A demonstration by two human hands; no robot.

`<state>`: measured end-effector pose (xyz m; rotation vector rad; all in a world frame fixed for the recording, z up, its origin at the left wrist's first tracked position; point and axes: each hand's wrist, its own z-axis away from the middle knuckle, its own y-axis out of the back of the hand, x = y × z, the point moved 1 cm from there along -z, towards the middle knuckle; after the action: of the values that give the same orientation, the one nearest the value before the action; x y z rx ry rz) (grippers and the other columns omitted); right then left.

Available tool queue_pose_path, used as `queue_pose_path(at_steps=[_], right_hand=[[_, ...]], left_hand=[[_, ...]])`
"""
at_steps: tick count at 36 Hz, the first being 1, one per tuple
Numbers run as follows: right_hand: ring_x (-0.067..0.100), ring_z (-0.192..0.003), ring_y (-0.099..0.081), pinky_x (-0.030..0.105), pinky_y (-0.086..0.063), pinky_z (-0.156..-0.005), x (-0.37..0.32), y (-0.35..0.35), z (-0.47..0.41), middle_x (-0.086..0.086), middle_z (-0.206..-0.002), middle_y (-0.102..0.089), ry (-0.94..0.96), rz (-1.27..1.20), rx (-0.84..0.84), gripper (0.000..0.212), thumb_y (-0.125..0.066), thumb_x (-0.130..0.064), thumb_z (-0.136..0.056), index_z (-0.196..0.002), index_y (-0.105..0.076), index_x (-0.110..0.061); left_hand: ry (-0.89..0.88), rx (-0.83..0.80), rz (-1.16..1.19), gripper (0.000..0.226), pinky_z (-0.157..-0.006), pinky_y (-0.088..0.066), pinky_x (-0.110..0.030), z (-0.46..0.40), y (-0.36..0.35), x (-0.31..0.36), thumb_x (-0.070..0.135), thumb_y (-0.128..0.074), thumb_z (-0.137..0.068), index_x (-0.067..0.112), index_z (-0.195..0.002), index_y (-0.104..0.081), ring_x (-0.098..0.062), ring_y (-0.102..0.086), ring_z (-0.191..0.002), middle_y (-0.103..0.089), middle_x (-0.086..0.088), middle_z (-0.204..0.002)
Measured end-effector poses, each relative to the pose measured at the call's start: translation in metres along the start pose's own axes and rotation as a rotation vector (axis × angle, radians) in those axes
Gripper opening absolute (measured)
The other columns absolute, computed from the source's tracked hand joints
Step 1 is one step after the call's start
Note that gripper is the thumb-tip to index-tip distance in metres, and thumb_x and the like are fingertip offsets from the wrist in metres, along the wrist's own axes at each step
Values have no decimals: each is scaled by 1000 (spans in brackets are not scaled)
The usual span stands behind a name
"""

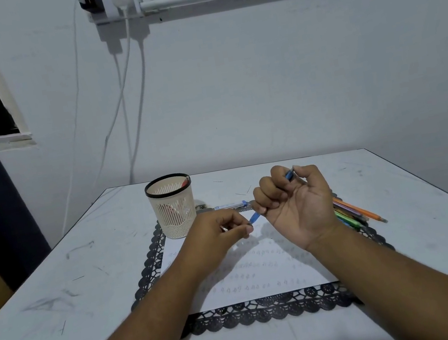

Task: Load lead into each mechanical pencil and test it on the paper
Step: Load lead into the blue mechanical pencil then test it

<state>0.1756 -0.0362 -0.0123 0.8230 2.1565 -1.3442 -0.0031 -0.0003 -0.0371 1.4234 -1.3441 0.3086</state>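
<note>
Right hand [296, 202], palm up, fingers curled around a slim blue plastic mechanical pencil [254, 218]. Left hand [221, 229] pinches thumb and forefinger together near its tip; contents indiscernible.

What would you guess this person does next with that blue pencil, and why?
Probably bring the left hand up to the lower end of the blue pencil and feed something in. The right hand grips the pencil tilted above the paper, that end towards the left fingertips, which seem to pinch something too thin to make out, perhaps a lead.
</note>
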Motion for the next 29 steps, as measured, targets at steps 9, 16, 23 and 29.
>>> queue_pose_path(at_steps=[9, 16, 23, 29], right_hand=[[17, -59, -24, 35, -26, -61, 0, 1, 0, -1, -61, -26, -1, -1, -30, 33, -48, -42, -84, -61, -39, -19], [19, -61, -19, 37, -23, -62, -1, 2, 0, 1, -62, -21, -14, 20, -36, 39, -54, -43, -81, -65, -27, -20], [19, -62, -19, 35, -28, -61, -2, 1, 0, 0, -61, -23, -16, 8, -33, 37, -50, -43, -82, -65, -28, -20], [19, -62, -19, 35, -28, -61, -1, 2, -1, -1, -60, -27, -23, 4, -58, 39, -56, -43, -81, -64, -30, -20]], left_hand=[[-7, -2, 1, 8, -70, -50, -21, 0, 0, 0, 18, -79, -89, 23, -83, -79, -4, -66, -72, -76, 10, -78], [-11, -2, 1, 11, -69, -51, -24, 0, 0, 0, 18, -79, -89, 26, -82, -78, -5, -65, -71, -75, 11, -78], [-17, -2, -11, 13, -67, -49, -21, 0, 1, 1, 18, -80, -89, 28, -81, -78, -2, -64, -69, -75, 12, -78], [-8, -2, -8, 14, -67, -50, -19, 0, 0, 1, 18, -80, -88, 29, -80, -78, -1, -65, -69, -75, 12, -78]])
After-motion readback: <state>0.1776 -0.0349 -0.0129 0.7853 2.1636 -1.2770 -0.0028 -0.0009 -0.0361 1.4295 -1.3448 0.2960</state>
